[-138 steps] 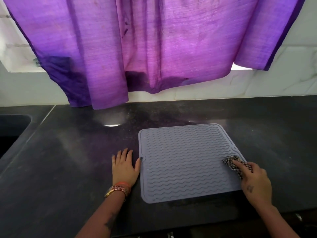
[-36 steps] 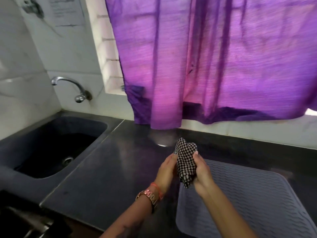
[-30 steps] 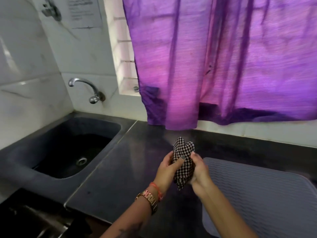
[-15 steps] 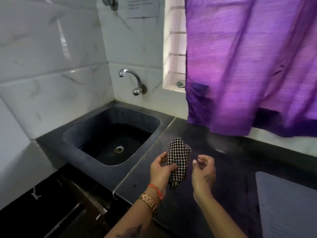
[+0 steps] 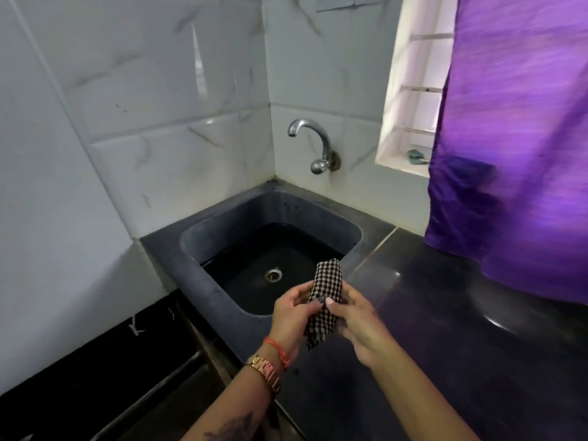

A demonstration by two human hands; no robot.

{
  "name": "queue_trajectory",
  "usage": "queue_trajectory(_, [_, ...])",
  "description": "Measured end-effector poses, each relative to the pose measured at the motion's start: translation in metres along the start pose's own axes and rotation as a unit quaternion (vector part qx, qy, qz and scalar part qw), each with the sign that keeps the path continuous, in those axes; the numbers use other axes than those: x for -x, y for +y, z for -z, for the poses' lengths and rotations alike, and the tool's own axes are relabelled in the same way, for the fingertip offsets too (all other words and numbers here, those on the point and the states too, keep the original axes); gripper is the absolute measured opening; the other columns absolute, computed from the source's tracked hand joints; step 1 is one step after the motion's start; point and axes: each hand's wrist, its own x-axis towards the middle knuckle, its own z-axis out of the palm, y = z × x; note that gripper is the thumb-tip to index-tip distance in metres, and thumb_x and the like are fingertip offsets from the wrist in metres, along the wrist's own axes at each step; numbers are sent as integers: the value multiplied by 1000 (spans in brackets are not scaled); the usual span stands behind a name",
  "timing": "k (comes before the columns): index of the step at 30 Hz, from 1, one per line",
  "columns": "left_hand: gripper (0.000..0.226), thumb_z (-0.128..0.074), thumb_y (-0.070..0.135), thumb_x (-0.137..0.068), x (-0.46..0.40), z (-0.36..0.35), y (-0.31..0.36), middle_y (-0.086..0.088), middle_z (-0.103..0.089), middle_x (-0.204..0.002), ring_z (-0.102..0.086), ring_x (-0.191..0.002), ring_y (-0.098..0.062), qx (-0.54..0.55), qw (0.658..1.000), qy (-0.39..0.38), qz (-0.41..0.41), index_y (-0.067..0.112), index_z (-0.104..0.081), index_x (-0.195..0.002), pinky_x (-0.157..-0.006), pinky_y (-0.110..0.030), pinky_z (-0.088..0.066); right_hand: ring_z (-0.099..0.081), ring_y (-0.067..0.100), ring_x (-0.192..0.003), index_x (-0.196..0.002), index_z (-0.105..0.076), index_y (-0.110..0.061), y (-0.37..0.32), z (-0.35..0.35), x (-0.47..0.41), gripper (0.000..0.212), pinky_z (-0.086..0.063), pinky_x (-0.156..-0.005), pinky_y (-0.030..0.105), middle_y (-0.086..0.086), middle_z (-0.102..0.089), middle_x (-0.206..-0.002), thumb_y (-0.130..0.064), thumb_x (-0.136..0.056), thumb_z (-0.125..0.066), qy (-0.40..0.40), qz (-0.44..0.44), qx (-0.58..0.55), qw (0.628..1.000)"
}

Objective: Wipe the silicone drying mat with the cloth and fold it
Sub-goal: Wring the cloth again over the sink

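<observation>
Hidden: the mat is out of view; the right fingers (image 5: 345, 292) are mostly behind the cloth (image 5: 324, 308), so only the thumb tip shows plainly.
Blur: the curtain (image 5: 515, 154) at right is smeared; the small greenish thing on the sill cannot be made out.
Cut off: both forearms run off the bottom edge.
Left fingers: curled, thumb pressed on the cloth's front, clamping it.
Right fingers: closed on the cloth's other edge, thumb tip touching the left thumb.
Cloth: checked, bunched into an upright strip, held in the air between both hands, its top over the near right corner of the sink (image 5: 222, 300).
Left hand (image 5: 294, 313): palm turned right, watch (image 5: 265, 372) and red thread at the wrist.
Right hand (image 5: 359, 323): back up, wrist angled down to the right.
Counter (image 5: 445, 329): dark, below the right hand.
Tap (image 5: 313, 144): on the wall behind the sink.
</observation>
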Motion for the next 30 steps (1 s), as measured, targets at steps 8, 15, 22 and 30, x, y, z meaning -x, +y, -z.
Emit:
queue_trajectory(8, [32, -54, -4, -87, -76, 32, 19, -10, -70, -106, -67, -94, -16, -12, 999, -50, 11, 10, -64, -114, -74, -23, -55, -66, 26, -96, -106, -59, -30, -3, -21, -79, 50, -56, -69, 43, 2, -70, -104, 2, -72, -73, -26, -75, -14, 997])
queue_trajectory(15, [21, -61, 21, -89, -174, 73, 42, 4, -68, -109, -65, -98, -9, -40, 999, -15, -20, 28, -65, -108, -74, -20, -53, -69, 23, -85, -123, -52, -12, -18, -71, -182, 61, -56, -61, 37, 10, -70, -102, -2, -69, -76, 28, -108, -62, 992])
queue_trajectory(22, [32, -65, 20, -86, -277, 121, 56, 6, -59, -122, -56, -111, -8, -38, 998, 36, -28, 30, -59, -116, -88, -22, -47, -70, 19, -73, -100, -63, -5, -32, -130, -300, 32, -56, -57, 33, 7, -73, -79, -6, -70, -77, 70, -128, -74, 987])
queue_trajectory(30, [37, -59, 3, -87, -410, 139, 78, 2, -61, -112, -60, -102, -10, 51, 996, 72, -11, 20, -57, -120, -86, -25, -51, -65, 32, -97, -130, -46, -2, -52, -174, -459, 64, -56, -59, 39, 18, -63, -115, 2, -73, -75, 122, -91, -98, 983])
